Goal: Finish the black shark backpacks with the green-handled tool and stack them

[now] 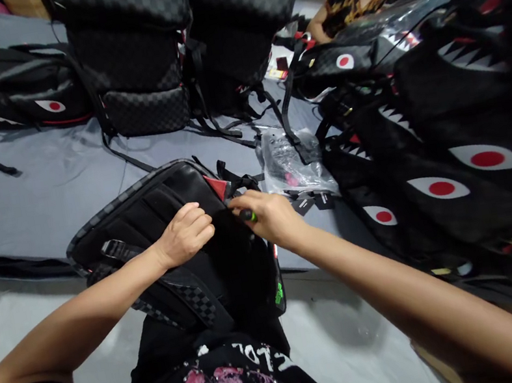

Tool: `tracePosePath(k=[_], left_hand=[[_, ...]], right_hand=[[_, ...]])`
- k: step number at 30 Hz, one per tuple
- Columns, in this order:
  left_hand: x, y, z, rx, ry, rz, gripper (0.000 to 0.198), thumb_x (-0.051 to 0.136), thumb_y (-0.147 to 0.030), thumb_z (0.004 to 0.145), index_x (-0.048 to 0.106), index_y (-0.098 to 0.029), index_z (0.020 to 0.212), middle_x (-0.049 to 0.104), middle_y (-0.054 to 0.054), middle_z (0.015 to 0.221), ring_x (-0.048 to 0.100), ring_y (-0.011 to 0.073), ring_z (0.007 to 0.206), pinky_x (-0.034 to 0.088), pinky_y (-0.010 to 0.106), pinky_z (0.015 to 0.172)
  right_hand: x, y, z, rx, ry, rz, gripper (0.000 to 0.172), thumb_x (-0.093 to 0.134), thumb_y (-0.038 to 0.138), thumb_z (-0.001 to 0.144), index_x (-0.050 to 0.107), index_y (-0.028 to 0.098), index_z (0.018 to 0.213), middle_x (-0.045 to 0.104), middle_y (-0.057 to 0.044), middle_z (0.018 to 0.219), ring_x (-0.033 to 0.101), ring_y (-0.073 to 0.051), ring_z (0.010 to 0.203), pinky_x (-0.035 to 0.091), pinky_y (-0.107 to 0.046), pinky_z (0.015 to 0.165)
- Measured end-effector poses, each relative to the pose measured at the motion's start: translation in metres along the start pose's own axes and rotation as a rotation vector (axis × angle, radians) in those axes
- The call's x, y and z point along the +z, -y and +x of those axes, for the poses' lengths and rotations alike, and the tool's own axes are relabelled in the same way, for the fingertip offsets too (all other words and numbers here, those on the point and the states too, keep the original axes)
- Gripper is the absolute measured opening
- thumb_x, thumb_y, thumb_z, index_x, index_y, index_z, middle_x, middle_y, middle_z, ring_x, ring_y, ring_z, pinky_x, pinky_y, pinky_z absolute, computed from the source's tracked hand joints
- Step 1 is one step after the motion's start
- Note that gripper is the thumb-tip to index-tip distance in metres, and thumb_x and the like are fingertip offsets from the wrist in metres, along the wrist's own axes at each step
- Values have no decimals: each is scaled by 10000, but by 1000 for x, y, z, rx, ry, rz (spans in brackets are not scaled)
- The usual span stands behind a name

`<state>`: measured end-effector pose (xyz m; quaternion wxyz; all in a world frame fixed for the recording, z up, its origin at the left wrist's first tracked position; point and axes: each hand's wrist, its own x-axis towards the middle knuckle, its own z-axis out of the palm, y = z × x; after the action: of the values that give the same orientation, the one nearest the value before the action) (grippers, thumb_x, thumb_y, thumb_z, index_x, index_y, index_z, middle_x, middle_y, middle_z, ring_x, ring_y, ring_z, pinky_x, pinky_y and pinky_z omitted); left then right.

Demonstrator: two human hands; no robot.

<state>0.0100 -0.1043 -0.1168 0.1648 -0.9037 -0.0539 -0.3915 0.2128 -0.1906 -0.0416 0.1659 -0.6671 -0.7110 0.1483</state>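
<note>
A black backpack [244, 266] with grey-checkered trim lies across my lap and the table edge, its padded back and straps facing up. My left hand [187, 233] is closed above the back panel, fingers curled; what they hold, if anything, is hidden. My right hand [267, 216] is wrapped round a small tool with a black and green handle [248, 215], at the backpack's right edge. The tool's working end cannot be made out. Just beyond my right hand, a red triangular patch [218, 186] shows on the backpack's side.
Checkered backpacks [147, 108] stand at the back of the grey-covered table [38, 190]. Shark-face bags [438, 189] are piled on the right, another bag [35, 92] at far left. A clear plastic bag [294, 158] lies beyond my right hand. A person [351, 0] sits at back right.
</note>
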Motion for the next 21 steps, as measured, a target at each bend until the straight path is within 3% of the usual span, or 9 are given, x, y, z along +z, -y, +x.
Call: tracePosePath(k=[2,5,16,19,21], left_hand=[[3,1,0,4,-15,-1,180,503,-113,947,628,-191,844,677,-12,859,585,129,885,490,361,1019],[6,2,-1,10,-42,0,193,492,-106,944,625,-193,834,673,-9,825,587,131,861,507,360,1001],[12,3,-9,-36,-22,11,173,531,-73,894,649,-200,889,678,22,887,595,159,924,525,398,1024],[4,4,-11,-50,-55,-32,87,620,-129,874,641,-211,893,668,17,898,607,160,944,520,404,1039],[-5,7,-12,-138,-89,-23,85,693,-205,850,631,-236,899,665,8,907,616,166,962,512,421,1033]], right_hand=[[2,-3,2,-177,186,-227,483,534,47,835,649,226,1269,733,-67,1086,697,-206,925,438,-251,700],[5,-2,14,-264,367,-335,560,532,64,844,588,258,1366,761,-60,1057,712,-220,890,412,-260,671],[20,-7,42,-298,325,-323,415,524,138,908,619,259,1294,777,-46,980,700,-203,838,343,-262,639],[22,-10,45,-328,341,-331,432,522,137,906,599,263,1312,775,-51,1027,701,-205,852,340,-266,634],[22,-12,48,-348,362,-346,476,525,120,896,564,266,1348,772,-55,1051,704,-206,864,338,-269,632]])
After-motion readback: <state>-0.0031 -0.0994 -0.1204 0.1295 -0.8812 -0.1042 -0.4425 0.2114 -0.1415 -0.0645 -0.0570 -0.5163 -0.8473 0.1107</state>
